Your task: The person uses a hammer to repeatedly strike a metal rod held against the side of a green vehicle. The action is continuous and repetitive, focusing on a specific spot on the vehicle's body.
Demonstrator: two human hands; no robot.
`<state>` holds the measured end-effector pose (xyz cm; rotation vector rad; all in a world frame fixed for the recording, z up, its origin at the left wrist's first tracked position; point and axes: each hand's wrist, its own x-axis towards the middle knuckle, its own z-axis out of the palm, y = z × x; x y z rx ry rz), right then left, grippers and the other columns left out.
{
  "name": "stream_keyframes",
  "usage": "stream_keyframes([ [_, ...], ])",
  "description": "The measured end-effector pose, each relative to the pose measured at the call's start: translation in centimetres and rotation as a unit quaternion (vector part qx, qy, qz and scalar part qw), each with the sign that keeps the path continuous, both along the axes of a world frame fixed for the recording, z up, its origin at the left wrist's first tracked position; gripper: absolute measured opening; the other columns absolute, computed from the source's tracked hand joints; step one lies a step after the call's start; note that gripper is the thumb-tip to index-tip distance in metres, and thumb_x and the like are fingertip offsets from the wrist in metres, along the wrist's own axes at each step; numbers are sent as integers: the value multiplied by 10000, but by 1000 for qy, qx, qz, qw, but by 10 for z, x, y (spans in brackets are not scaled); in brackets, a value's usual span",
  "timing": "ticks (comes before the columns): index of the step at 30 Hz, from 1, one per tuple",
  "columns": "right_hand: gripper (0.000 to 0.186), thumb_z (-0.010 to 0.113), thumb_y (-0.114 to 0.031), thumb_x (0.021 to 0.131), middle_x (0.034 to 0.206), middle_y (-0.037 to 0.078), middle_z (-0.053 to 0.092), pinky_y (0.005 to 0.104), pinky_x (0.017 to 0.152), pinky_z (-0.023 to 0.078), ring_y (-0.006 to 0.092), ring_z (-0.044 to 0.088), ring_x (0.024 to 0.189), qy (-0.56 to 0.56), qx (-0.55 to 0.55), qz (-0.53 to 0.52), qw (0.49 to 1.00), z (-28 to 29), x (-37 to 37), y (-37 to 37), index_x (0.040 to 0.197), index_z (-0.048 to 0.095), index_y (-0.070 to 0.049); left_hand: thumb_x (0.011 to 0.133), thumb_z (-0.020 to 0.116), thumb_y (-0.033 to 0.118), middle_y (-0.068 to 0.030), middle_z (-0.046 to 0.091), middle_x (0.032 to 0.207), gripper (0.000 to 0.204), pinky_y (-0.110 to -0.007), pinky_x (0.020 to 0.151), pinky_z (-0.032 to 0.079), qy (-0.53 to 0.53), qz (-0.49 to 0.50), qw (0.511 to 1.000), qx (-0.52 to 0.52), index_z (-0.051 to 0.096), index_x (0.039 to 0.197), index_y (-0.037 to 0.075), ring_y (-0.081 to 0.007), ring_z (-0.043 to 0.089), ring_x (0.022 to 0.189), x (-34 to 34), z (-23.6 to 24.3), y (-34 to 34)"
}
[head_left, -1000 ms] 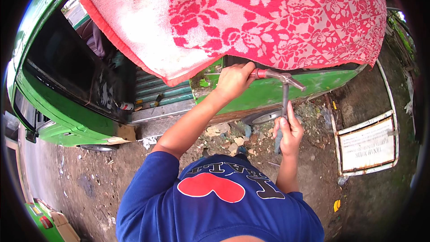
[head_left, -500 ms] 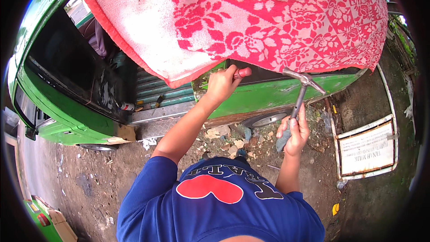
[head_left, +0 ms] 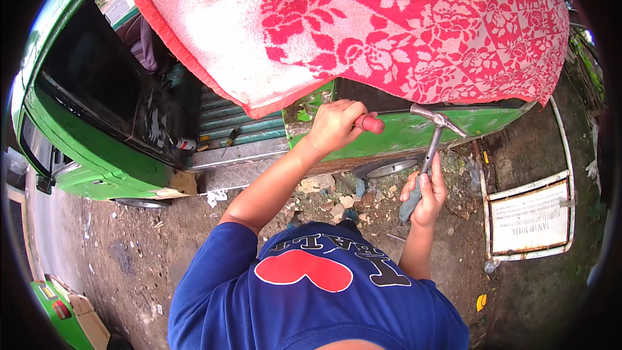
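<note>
My left hand (head_left: 334, 128) is closed round a red-handled tool (head_left: 370, 123), its working end hidden, against a patch of chipped green paint (head_left: 304, 107) on the vehicle's body. My right hand (head_left: 422, 196) grips a metal hammer (head_left: 438, 123) by its grey handle, fingers partly loose. The hammer's head is to the right of the red handle, apart from it, over the green panel (head_left: 411, 131). A red and pink floral towel-like cloth (head_left: 402, 26) drapes over the vehicle just above both hands.
The vehicle's doorway shows a ribbed floor (head_left: 227, 126) with small tools and a can (head_left: 184, 144). A white metal-framed sign (head_left: 529, 216) lies at right. Debris (head_left: 321, 185) litters the dirt ground. Another green vehicle (head_left: 68, 304) is at lower left.
The hammer has moved right, away from the red handle it was touching or overlapping. My left hand has shifted slightly, turning the red handle's end more toward the camera.
</note>
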<state>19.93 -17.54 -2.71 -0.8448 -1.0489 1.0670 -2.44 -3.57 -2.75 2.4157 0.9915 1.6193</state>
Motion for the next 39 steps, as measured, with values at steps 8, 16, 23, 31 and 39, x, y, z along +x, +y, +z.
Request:
stream_keyframes([
  [8,544,494,-98,982,741,58,529,250,492,468,123,519,546,-10,-26,-10,1000,-9,-1,-9,1493,311,-55,725,731,146,-74,591,668,215,-412,537,482,3,-3,1000,3,529,785,103,-286,619,638,-1,1,-3],
  [16,552,499,-91,977,748,63,538,251,499,471,123,521,548,-7,-26,-10,1000,-8,-4,-12,1494,308,-53,773,729,194,-80,587,666,227,-424,539,480,0,2,1000,-11,522,792,102,-291,623,655,1,0,-1],
  [23,551,498,-86,976,738,65,541,256,497,470,127,527,543,-6,-29,-16,999,-10,-8,-14,1493,310,-52,779,723,204,-77,590,667,217,-420,538,483,-7,6,1000,-9,529,798,108,-286,624,649,-3,1,0],
  [31,536,491,-73,977,737,67,542,263,512,476,131,527,552,-63,-16,-22,998,-11,-12,-14,1486,325,-49,756,725,173,-70,597,682,200,-402,551,493,37,-10,999,11,543,807,107,-281,626,651,1,-5,3],
  [39,534,492,-65,978,796,83,553,290,539,506,139,510,674,-67,192,-67,977,-13,-12,-24,1487,329,-66,751,712,197,-66,586,674,224,-404,564,496,39,5,999,24,521,829,110,-277,616,641,13,-10,7],
])
